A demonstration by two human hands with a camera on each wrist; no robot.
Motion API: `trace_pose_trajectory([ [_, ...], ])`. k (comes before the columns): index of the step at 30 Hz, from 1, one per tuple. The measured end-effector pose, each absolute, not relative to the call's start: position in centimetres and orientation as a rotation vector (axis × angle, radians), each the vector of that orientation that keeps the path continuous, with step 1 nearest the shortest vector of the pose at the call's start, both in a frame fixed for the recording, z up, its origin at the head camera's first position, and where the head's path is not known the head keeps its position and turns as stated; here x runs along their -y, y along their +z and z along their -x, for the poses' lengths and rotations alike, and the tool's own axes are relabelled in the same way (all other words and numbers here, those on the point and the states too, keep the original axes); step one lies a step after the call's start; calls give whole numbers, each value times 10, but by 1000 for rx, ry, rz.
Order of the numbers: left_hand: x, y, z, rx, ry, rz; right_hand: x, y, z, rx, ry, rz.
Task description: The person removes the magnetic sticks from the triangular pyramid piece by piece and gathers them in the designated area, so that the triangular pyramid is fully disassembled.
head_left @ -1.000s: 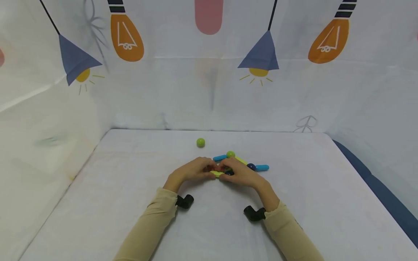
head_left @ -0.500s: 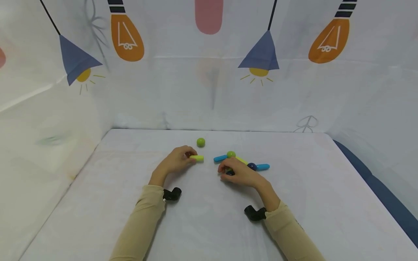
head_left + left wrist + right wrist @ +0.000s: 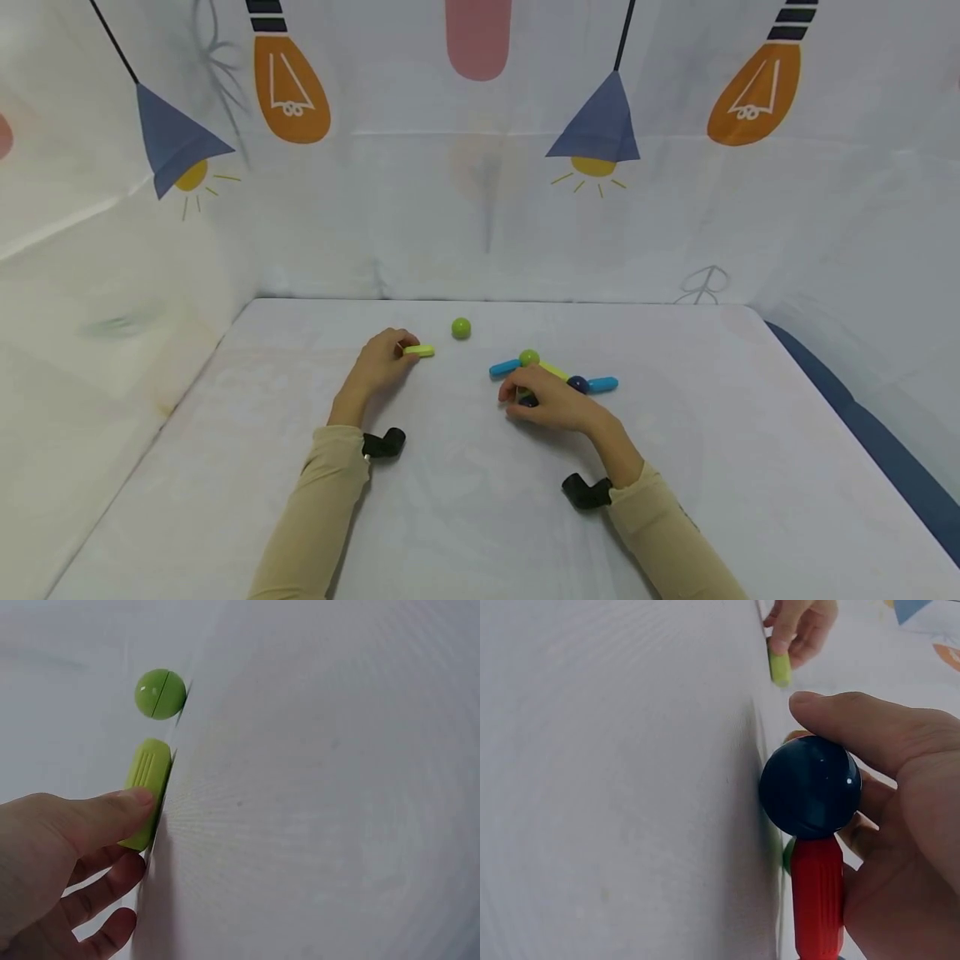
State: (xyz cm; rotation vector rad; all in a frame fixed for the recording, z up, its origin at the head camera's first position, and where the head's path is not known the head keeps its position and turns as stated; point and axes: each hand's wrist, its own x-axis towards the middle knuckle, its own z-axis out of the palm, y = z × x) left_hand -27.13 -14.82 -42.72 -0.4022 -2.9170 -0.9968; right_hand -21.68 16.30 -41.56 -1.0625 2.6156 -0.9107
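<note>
My left hand (image 3: 378, 365) pinches a yellow-green toy building rod (image 3: 152, 769) between thumb and fingers, low over the white table. A green ball (image 3: 160, 694) with a seam lies just beyond the rod's free end. On the other side, my right hand (image 3: 551, 400) curls its thumb and fingers round a dark blue ball (image 3: 810, 786). A red rod (image 3: 817, 896) is joined to that ball, running along the palm; in the head view the hand covers it. Past the right knuckles, another green ball (image 3: 529, 357) joins a blue rod (image 3: 505, 367) and a yellow-green rod (image 3: 555, 370).
A second dark blue ball (image 3: 577, 384) with a blue rod (image 3: 603, 385) extends to the right of the joined pieces. The white table (image 3: 465, 517) ends at a pale hanging sheet (image 3: 420, 217) printed with lamps and bulbs. Black wrist cameras (image 3: 585, 492) sit at both cuffs.
My left hand has drawn away from the right hand, leftward and farther back, carrying the yellow-green rod. The right hand and the joined pieces have stayed in place.
</note>
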Motion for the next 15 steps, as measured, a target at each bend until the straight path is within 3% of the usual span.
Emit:
trace_pose_trajectory([
  [10, 145, -420, 269, 2970, -903, 467, -168, -415, 219, -2754, -1098, 957],
  [15, 135, -411, 266, 2923, -863, 538, -171, -415, 222, -2946, -1092, 641],
])
